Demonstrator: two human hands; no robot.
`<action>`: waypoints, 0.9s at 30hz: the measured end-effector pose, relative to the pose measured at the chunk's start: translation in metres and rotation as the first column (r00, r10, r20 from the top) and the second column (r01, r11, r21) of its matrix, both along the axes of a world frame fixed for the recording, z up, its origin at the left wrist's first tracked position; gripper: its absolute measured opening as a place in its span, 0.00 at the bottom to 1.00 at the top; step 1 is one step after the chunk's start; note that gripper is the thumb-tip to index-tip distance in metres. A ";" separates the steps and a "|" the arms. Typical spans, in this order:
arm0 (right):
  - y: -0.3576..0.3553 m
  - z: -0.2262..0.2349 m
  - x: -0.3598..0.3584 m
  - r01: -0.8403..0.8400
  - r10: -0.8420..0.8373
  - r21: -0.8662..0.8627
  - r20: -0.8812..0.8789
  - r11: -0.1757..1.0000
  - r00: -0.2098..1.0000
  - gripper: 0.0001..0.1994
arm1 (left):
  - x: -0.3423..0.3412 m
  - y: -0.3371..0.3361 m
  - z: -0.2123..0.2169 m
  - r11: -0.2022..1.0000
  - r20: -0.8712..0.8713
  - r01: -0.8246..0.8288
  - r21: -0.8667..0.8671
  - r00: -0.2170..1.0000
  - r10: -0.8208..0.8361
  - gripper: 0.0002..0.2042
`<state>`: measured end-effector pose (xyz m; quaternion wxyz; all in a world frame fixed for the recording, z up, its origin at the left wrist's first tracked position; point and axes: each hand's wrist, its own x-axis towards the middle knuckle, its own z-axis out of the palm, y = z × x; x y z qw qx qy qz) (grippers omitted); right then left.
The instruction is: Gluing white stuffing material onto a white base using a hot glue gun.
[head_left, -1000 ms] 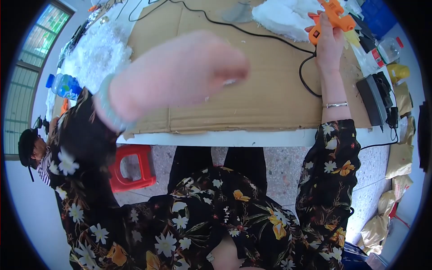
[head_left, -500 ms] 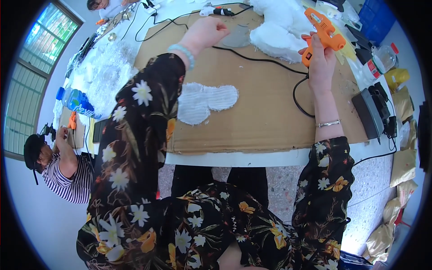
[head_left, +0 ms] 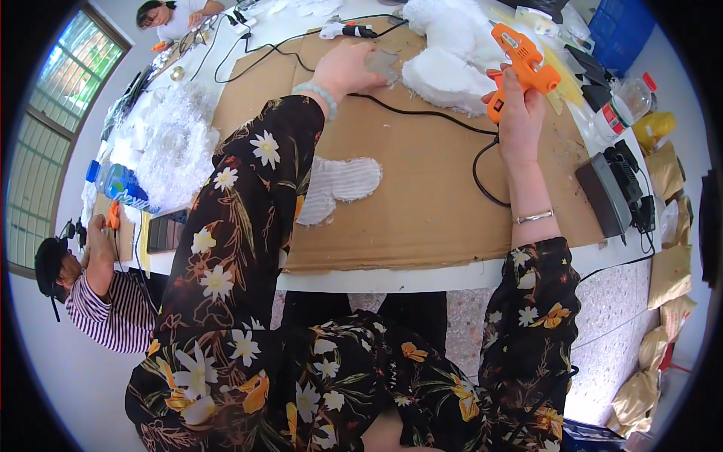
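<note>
My right hand point(head_left: 520, 113) is wrapped round the handle of an orange hot glue gun point(head_left: 521, 56), held above the right side of the cardboard with its nozzle pointing up and away. Its black cord trails across the cardboard. Farther left, my left hand point(head_left: 345, 69) reaches over the board, fingers apart, at the edge of a flat grey patch point(head_left: 384, 66); whether it touches the patch I cannot tell. A flat white ribbed plush piece point(head_left: 348, 179) lies nearer me, partly behind my left sleeve. Beyond, a puffy white plush form point(head_left: 448, 75) rests between both hands.
Cardboard point(head_left: 429, 218) covers the table's middle. White stuffing point(head_left: 177, 139), a blue-capped bottle point(head_left: 120, 184) and a phone point(head_left: 167, 230) are left; a black power adapter point(head_left: 602, 192) and a clear jar point(head_left: 631, 98) are right. Two other people sit at the left and far left.
My left hand has gone from closed fingers to spread ones beside the grey patch. The whole view has shifted slightly; the glue gun stays in my right hand.
</note>
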<state>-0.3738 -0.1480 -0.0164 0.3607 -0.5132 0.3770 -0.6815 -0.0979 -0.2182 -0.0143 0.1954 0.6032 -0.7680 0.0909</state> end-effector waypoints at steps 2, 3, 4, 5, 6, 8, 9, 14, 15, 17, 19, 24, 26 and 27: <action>0.000 0.000 0.001 -0.001 0.001 0.001 -0.018 1.000 1.000 0.20 | -0.001 -0.001 -0.001 0.994 -0.093 0.063 -0.085 0.993 -0.071 0.26; 0.000 -0.001 0.000 0.003 -0.003 -0.007 -0.017 1.000 1.000 0.20 | -0.001 -0.001 0.000 0.991 -0.137 0.083 -0.108 0.986 -0.098 0.24; -0.001 -0.001 0.000 0.006 -0.007 -0.016 -0.016 1.000 1.000 0.20 | -0.002 -0.001 0.004 0.992 -0.219 0.093 -0.086 0.970 -0.110 0.23; -0.002 -0.002 0.000 0.001 -0.002 -0.039 -0.019 0.999 1.000 0.20 | -0.002 -0.002 0.009 0.994 -0.307 0.101 -0.050 0.945 -0.111 0.21; -0.003 -0.003 -0.001 0.014 -0.014 -0.027 -0.005 1.000 1.000 0.20 | -0.003 -0.001 0.016 0.995 -0.407 0.104 0.000 0.909 -0.095 0.20; -0.007 -0.004 -0.002 0.008 -0.008 -0.025 0.003 1.000 1.000 0.20 | -0.002 0.000 0.034 0.995 -0.491 0.098 -0.031 0.865 -0.101 0.17; -0.008 -0.005 -0.003 -0.003 0.003 -0.038 0.012 0.999 1.000 0.19 | 0.001 0.005 0.043 0.996 -0.547 0.086 -0.029 0.833 -0.087 0.16; -0.008 -0.004 -0.004 -0.006 0.006 -0.061 -0.010 0.998 1.000 0.17 | 0.039 0.055 0.083 0.935 -0.881 0.352 0.036 0.453 -0.136 0.18; -0.008 -0.003 -0.004 -0.002 0.002 -0.059 -0.014 0.998 1.000 0.17 | 0.048 0.072 0.085 0.926 -0.869 0.375 0.047 0.472 -0.147 0.18; -0.006 -0.001 -0.004 0.014 -0.015 -0.056 -0.020 0.998 1.000 0.17 | 0.062 0.106 0.085 0.918 -0.837 0.390 0.076 0.526 -0.154 0.21; -0.003 0.001 -0.004 0.029 -0.030 -0.041 -0.030 0.999 0.999 0.18 | 0.076 0.141 0.083 0.918 -0.795 0.377 0.121 0.591 -0.138 0.19; -0.002 0.001 -0.005 0.029 -0.032 -0.055 -0.067 0.998 0.997 0.19 | 0.083 0.195 0.060 0.901 -0.825 0.342 0.266 0.565 0.029 0.11; -0.003 0.001 -0.005 0.013 -0.016 -0.042 -0.060 0.999 0.998 0.19 | 0.081 0.201 0.052 0.864 -0.821 0.387 0.323 0.569 0.052 0.10; -0.003 0.001 -0.005 0.006 -0.009 -0.043 -0.061 0.999 0.998 0.19 | 0.079 0.203 0.048 0.847 -0.803 0.376 0.377 0.588 0.096 0.10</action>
